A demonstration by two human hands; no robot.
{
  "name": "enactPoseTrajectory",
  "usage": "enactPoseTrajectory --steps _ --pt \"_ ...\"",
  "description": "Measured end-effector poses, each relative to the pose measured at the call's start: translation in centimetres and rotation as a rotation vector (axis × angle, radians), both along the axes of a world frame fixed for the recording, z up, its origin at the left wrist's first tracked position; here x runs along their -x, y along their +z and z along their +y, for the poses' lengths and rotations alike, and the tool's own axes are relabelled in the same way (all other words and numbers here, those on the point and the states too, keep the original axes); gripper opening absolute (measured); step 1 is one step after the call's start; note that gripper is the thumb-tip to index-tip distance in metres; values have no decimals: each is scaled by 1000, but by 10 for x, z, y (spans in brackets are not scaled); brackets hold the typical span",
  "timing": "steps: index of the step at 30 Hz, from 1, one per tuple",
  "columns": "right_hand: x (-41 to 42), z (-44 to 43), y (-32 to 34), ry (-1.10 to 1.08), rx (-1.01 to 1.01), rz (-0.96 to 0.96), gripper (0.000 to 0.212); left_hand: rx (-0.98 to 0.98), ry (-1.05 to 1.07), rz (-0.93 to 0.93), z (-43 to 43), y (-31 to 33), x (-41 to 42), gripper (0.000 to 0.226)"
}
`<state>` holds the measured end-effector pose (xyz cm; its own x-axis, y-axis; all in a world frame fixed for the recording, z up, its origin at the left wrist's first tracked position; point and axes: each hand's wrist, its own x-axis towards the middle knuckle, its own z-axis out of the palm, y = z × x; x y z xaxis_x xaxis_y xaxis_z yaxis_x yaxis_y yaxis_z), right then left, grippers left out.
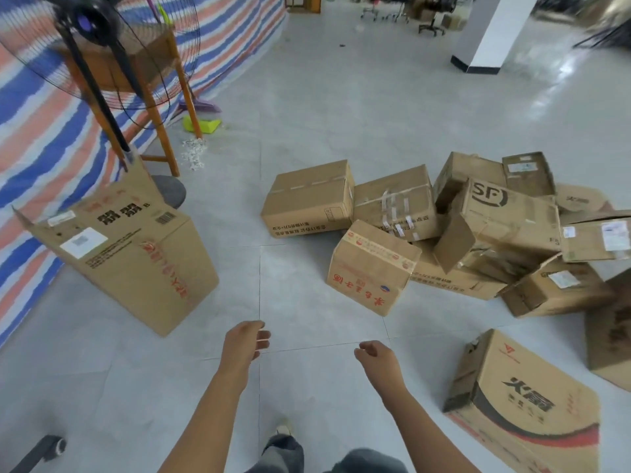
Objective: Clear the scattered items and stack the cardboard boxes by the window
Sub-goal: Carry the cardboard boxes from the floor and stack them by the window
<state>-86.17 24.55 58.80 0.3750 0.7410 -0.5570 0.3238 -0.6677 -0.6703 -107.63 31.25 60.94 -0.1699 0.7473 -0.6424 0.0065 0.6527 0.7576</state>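
Hands both empty, out over the floor (307, 387): left hand (247, 339) fingers relaxed, right hand (375, 355) loosely curled. Nearest target is the black-and-red printed box (532, 401) lying at right. Next is the red-lettered box (372, 268) straight ahead, tilted against the pile. Tall open box (136, 257) stands apart at left, flap up. Behind is the main pile (495, 233), roughly 10 boxes jumbled, several dented or flapping open. Guess: corrugated, stiff at corners, light if empty; weight unknown. Grip with 2 hands on opposite side walls low down, not on flaps or tape. Fan (92, 23) and wooden stool (163, 138) beyond at left. No window in view.
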Motion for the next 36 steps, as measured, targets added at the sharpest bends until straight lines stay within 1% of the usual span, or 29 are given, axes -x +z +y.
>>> enactPoseTrajectory --steps 5,8,12,18,21,24,26,29,31,33,36 --pt "8 16 -13 -5 108 -64 35 236 -170 -28 13 -38 -9 15" --pt "4 37 -21 -28 182 -75 36 309 -211 -10 33 -49 -11 16" --pt "7 99 -24 -6 183 -68 36 270 -149 39 93 -45 0 12" --pt "-5 247 -23 60 55 19 37 216 -70 92 197 -41 5 16" --pt "-21 324 -11 60 -12 37 37 169 7 94 260 -36 -4 13" --pt "-34 381 -3 93 -44 46 36 134 38 88 313 -30 -21 10" --pt "-40 410 -9 113 -21 50 37 122 16 79 337 -29 -35 10" --pt "-38 431 -25 164 58 39 36 169 -46 78 357 -35 -46 12" --pt "-39 449 -35 182 103 41 36 204 -9 68 377 -40 -43 14" --pt "-43 479 -42 167 135 45 36 250 78 60 409 -46 -32 14" --pt "-50 536 -49 107 113 32 34 244 120 62 472 -58 -19 16"
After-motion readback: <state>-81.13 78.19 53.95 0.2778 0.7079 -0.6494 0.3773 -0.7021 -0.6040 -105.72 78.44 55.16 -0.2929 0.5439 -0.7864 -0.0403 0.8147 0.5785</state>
